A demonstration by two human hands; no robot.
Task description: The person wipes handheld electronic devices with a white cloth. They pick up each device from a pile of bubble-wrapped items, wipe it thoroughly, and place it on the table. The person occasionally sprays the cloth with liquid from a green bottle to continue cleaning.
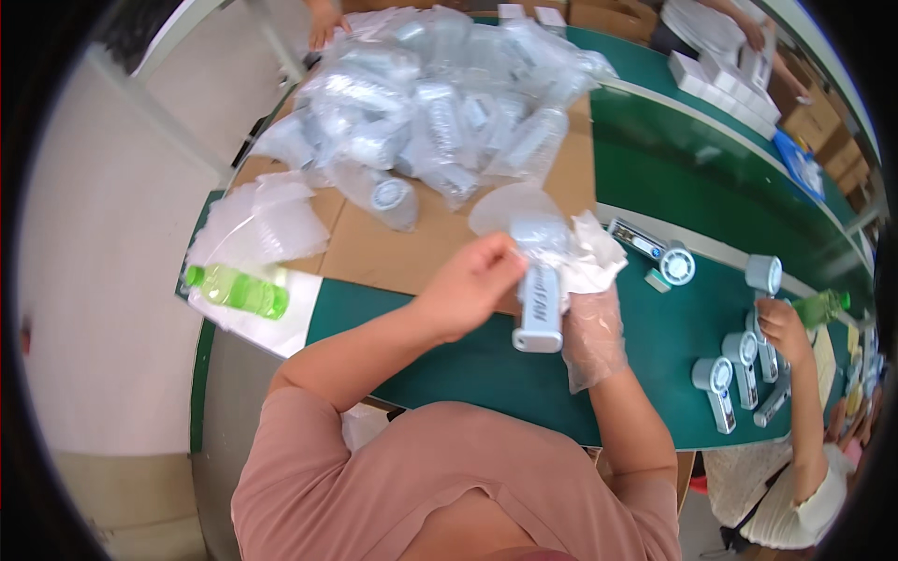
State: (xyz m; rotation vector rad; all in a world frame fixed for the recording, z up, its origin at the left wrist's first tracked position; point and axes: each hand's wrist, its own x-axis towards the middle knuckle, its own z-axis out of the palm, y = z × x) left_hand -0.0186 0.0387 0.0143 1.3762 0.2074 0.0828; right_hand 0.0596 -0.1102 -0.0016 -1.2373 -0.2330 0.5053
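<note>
One handheld fan (538, 310), its head bagged, is lying just right of your left hand (468, 290), which is pinching something indistinct; its long axis is running near to far. One white cloth (597, 252) is hiding your right hand's (596, 329) grip. Right, at least five unbagged fans (715, 377) are resting; two green bottles (238, 292) (821, 308) are flanking everything.

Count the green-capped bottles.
2: a light-green bottle at left, on a white sheet; a darker green bottle at right, beside a co-worker's hand. More may be hidden.
</note>
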